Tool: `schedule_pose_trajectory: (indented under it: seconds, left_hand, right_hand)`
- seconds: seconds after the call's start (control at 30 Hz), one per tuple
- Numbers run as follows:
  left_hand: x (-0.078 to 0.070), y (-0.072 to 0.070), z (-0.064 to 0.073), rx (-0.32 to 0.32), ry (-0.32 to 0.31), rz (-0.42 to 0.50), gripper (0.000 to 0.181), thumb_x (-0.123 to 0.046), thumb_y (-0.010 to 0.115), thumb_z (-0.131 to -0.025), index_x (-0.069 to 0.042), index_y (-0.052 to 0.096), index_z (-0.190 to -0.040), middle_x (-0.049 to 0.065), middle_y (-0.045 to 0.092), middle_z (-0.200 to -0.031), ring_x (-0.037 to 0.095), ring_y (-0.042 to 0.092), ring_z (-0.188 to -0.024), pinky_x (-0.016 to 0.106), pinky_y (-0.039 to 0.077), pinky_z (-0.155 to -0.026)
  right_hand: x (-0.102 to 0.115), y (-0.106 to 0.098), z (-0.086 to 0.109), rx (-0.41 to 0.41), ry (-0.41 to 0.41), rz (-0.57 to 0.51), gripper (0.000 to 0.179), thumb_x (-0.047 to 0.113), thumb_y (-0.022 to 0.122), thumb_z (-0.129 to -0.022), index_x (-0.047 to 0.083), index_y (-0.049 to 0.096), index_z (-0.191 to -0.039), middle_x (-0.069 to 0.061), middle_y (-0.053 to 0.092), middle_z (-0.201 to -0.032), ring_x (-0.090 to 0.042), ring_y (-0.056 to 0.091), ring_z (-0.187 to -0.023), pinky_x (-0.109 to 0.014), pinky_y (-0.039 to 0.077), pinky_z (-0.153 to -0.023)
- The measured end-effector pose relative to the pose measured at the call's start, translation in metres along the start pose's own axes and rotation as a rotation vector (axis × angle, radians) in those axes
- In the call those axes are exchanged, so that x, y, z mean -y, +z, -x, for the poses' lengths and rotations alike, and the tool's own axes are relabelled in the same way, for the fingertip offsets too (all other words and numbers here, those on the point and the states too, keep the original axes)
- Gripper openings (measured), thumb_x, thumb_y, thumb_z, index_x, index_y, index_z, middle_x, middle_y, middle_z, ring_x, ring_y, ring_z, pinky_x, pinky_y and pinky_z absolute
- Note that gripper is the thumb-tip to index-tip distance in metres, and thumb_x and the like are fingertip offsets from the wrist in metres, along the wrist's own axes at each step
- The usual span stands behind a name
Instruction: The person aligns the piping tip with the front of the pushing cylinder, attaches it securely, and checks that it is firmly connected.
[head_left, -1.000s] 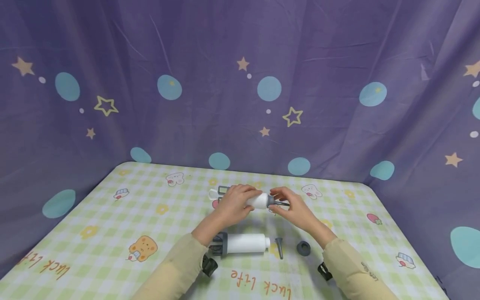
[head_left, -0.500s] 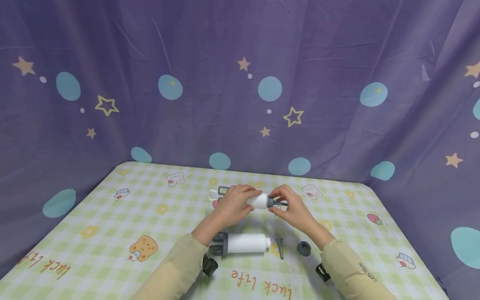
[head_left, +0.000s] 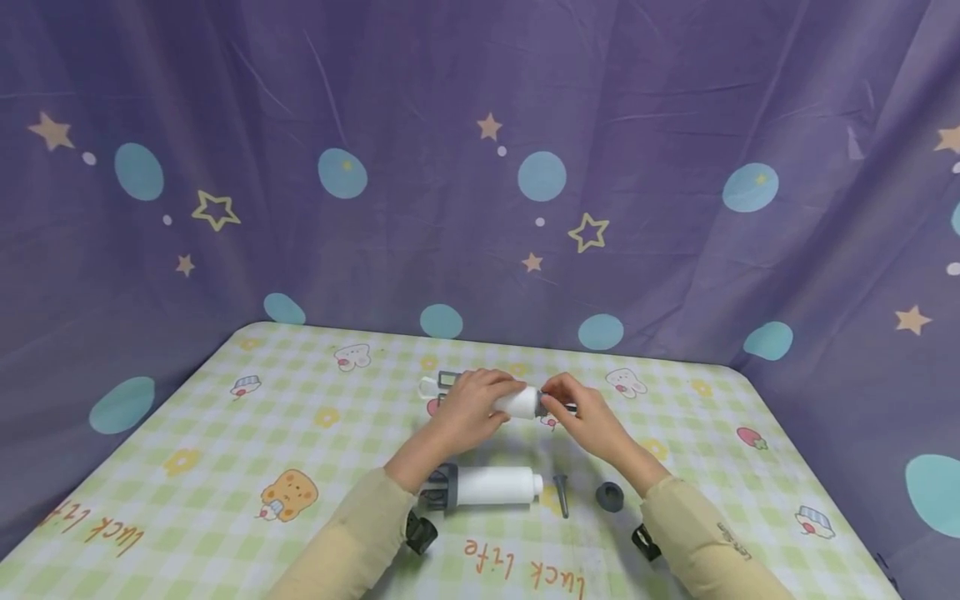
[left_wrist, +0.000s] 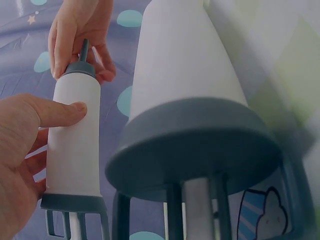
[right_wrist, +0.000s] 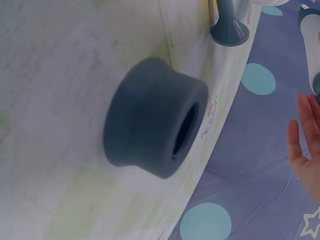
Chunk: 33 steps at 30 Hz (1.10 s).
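Purple curtain [head_left: 450, 50] fills the upper frame; checked tablecloth [head_left: 345, 442] below. White tube [head_left: 517, 404] at mid-frame, held above the cloth. Long axis runs nearly level across the head view, dipping slightly rightward: open handle frame left, grey cap [left_wrist: 80, 68] and thin spout [left_wrist: 84, 51] right. In the left wrist view it stands near upright, spout up. Left hand [head_left: 471, 408] closed round the barrel, thumb along the near side. Right hand [head_left: 588, 417] pinches the cap between thumb and fingers. Second tube [head_left: 495, 486] lies lower centre, narrow end right; loose spout [head_left: 562, 496] and grey ring [head_left: 610, 497] farther right. Versus half a second ago: right thumb now higher, across the cap, hiding more of the spout; tube and left hand hardly changed.
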<state>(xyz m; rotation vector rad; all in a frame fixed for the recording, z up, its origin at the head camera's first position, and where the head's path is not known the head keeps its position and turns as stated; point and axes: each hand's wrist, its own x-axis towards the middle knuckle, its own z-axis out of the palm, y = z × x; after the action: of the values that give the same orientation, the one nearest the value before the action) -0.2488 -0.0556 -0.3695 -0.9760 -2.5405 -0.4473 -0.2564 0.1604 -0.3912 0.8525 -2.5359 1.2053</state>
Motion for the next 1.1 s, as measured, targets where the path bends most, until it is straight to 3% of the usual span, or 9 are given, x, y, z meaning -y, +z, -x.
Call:
schedule_pose_trajectory:
  seconds: [0.2,0.27,0.4,0.53,0.67,0.8,0.93,1.1]
  left_hand:
    - [-0.003,-0.001,-0.001,0.009,0.006,-0.018,0.045,-0.014,0.071,-0.078,-0.020,0.059,-0.121,0.000,0.059,-0.117,0.019,0.055,-0.106,0.038,0.042,-0.090]
    - [-0.004,0.000,0.000,0.012,0.006,-0.016,0.045,-0.014,0.071,-0.078,-0.020,0.059,-0.121,0.000,0.059,-0.117,0.019,0.055,-0.106,0.038,0.043,-0.089]
    - [-0.004,0.001,0.002,0.033,-0.007,0.001,0.044,-0.014,0.070,-0.079,-0.019,0.059,-0.121,0.001,0.059,-0.118,0.019,0.054,-0.107,0.038,0.042,-0.090]
    - [-0.003,0.000,0.003,0.044,-0.019,0.001,0.044,-0.014,0.069,-0.080,-0.018,0.058,-0.122,0.001,0.058,-0.119,0.020,0.054,-0.108,0.039,0.042,-0.091]
    - [-0.001,-0.002,0.002,0.034,-0.024,0.000,0.044,-0.014,0.069,-0.079,-0.017,0.059,-0.122,0.002,0.059,-0.118,0.020,0.054,-0.108,0.039,0.042,-0.091]
    - [0.001,-0.002,0.001,0.030,-0.025,-0.012,0.045,-0.015,0.070,-0.079,-0.019,0.059,-0.122,0.002,0.059,-0.117,0.020,0.054,-0.107,0.039,0.042,-0.090]
    - [0.002,-0.002,0.000,0.026,-0.019,0.004,0.045,-0.015,0.070,-0.079,-0.018,0.059,-0.122,0.002,0.059,-0.117,0.020,0.055,-0.106,0.039,0.042,-0.089]
    - [0.001,-0.001,0.000,0.011,-0.010,0.027,0.044,-0.014,0.070,-0.078,-0.016,0.059,-0.121,0.003,0.060,-0.116,0.021,0.055,-0.104,0.040,0.043,-0.087]
  right_hand:
    - [0.001,0.001,-0.002,0.006,0.035,-0.032,0.018,0.021,0.041,-0.098,0.011,0.055,-0.102,0.000,0.065,-0.077,-0.023,0.062,-0.066,-0.026,0.048,-0.061]
    - [-0.010,0.005,-0.002,0.006,0.039,-0.047,0.020,0.026,0.039,-0.098,0.014,0.055,-0.100,0.003,0.063,-0.072,-0.026,0.060,-0.063,-0.024,0.046,-0.057]
    - [-0.012,0.007,-0.001,0.014,0.072,-0.041,0.022,0.028,0.038,-0.098,0.014,0.055,-0.101,0.000,0.063,-0.072,-0.026,0.060,-0.064,-0.025,0.046,-0.058]
    - [-0.012,0.006,-0.001,-0.004,0.066,0.002,0.026,0.030,0.040,-0.097,0.013,0.056,-0.107,0.001,0.066,-0.087,-0.021,0.063,-0.076,-0.027,0.049,-0.067]
    - [-0.010,0.004,0.001,-0.026,-0.028,0.035,0.034,0.029,0.058,-0.089,0.007,0.054,-0.115,0.000,0.062,-0.105,-0.015,0.060,-0.090,-0.031,0.050,-0.077]
    - [-0.011,0.004,0.001,-0.038,-0.155,0.068,0.045,0.020,0.074,-0.076,0.008,0.053,-0.114,0.000,0.055,-0.110,-0.015,0.057,-0.097,-0.029,0.050,-0.079]
    - [-0.009,0.005,0.000,-0.057,-0.224,0.087,0.042,0.010,0.075,-0.073,0.010,0.054,-0.109,0.001,0.054,-0.107,-0.014,0.055,-0.096,-0.027,0.050,-0.079]
    - [-0.007,0.004,-0.001,-0.078,-0.231,0.090,0.036,0.005,0.074,-0.073,0.008,0.055,-0.104,-0.001,0.056,-0.102,-0.015,0.057,-0.093,-0.028,0.051,-0.078]
